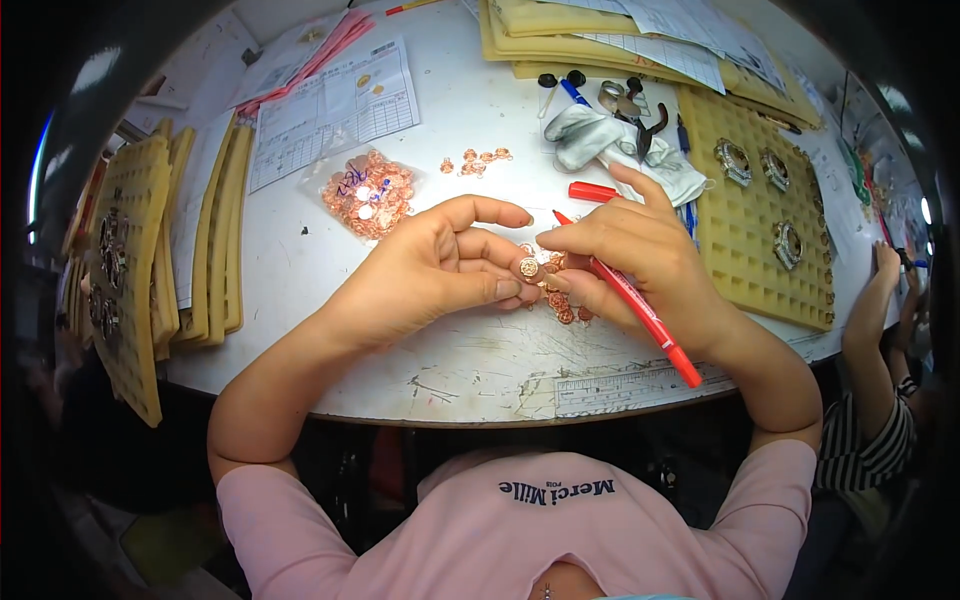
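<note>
Copper-coloured, a small round button (529,267) is pinched between the thumb and fingertips of the left hand (440,265), just left of the right hand (630,265), which is closed on a red marker (640,310) angled down-right, its tip nearest the button.

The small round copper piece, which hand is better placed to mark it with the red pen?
Right. The right hand already holds the red pen, its tip next to the copper piece. The left hand is busy pinching that piece between thumb and fingers.
</note>
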Action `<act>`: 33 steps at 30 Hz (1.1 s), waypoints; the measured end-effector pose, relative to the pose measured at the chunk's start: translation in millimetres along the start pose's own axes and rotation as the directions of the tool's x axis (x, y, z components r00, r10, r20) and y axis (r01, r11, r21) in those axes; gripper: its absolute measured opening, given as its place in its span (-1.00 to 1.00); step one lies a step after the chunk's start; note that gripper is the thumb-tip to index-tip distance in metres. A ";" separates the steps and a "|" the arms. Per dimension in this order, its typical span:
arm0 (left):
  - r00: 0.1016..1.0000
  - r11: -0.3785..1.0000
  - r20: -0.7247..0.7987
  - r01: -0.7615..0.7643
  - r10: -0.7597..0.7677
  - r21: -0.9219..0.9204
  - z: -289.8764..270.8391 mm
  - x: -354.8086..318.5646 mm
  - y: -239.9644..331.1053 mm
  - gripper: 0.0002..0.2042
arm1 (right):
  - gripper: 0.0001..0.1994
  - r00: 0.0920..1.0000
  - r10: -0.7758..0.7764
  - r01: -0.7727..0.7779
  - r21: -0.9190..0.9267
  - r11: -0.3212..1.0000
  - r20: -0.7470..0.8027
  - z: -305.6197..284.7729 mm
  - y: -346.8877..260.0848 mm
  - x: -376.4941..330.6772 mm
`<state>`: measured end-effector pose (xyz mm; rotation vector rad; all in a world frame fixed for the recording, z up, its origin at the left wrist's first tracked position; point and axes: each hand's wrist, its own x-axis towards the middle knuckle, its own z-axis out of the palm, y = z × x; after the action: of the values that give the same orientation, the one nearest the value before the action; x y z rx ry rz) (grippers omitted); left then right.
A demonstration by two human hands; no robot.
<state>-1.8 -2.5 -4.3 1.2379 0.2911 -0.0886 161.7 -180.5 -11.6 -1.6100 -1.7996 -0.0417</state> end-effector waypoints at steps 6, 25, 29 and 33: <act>0.999 1.000 0.054 0.005 -0.006 0.016 -1.3 -0.1 -0.4 -0.53 | -0.68 1.000 -0.018 0.017 0.022 1.000 0.015 7.1 -0.9 -0.3; 0.976 0.951 -0.095 -0.165 0.196 0.263 -11.4 -5.9 19.4 -0.61 | -0.82 0.995 0.038 -0.033 -0.053 0.998 0.093 -7.0 -3.8 3.7; 0.852 0.649 -0.263 -0.113 0.453 0.752 -31.8 -10.7 38.8 -0.77 | -0.82 0.986 0.116 -0.099 -0.139 0.985 0.121 -26.7 -8.9 2.6; 0.928 0.341 -0.133 0.007 0.349 0.940 -49.2 -18.5 42.1 -0.90 | -0.77 0.980 0.134 -0.109 -0.168 0.980 0.148 -30.2 -10.6 1.8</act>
<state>-18.6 56.0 24.7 2.4880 0.4004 0.1764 166.8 -195.3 16.4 -1.8813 -1.8519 -0.0007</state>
